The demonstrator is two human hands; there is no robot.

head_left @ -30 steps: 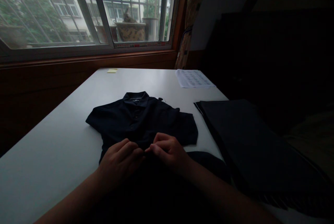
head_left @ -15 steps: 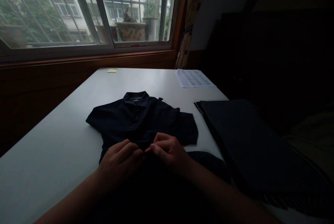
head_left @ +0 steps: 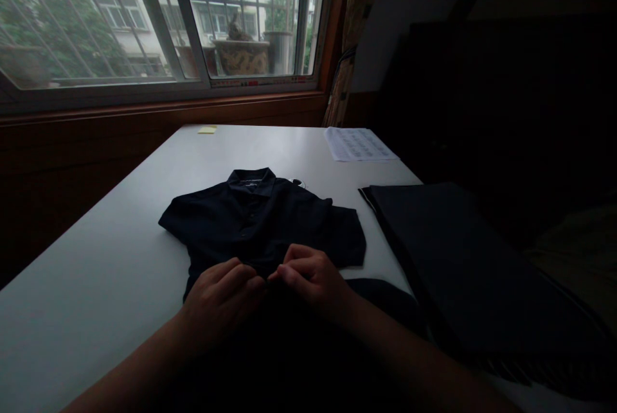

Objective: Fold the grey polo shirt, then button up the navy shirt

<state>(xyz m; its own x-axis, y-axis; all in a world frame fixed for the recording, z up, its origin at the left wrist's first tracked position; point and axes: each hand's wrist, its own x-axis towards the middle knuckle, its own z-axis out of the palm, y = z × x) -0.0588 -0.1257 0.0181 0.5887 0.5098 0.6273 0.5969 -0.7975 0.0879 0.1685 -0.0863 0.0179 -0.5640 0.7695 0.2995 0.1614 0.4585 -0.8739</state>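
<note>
A dark navy short-sleeved shirt lies front up on the white table, its collar toward the window and several buttons down its placket. Both hands meet at the lower front of the shirt. My left hand is closed in a pinch on the shirt's front edge, fingers curled. Just beside it, my right hand pinches the same edge with thumb and forefinger. The fingertips of the two hands nearly touch. Deep shadow hides the lower part of the shirt and whatever small detail sits between the fingertips.
A dark folded cloth with a fringed near edge lies at the table's right side. Printed sheets and a yellow sticky note rest at the far end of the white table. Beyond stands a barred window.
</note>
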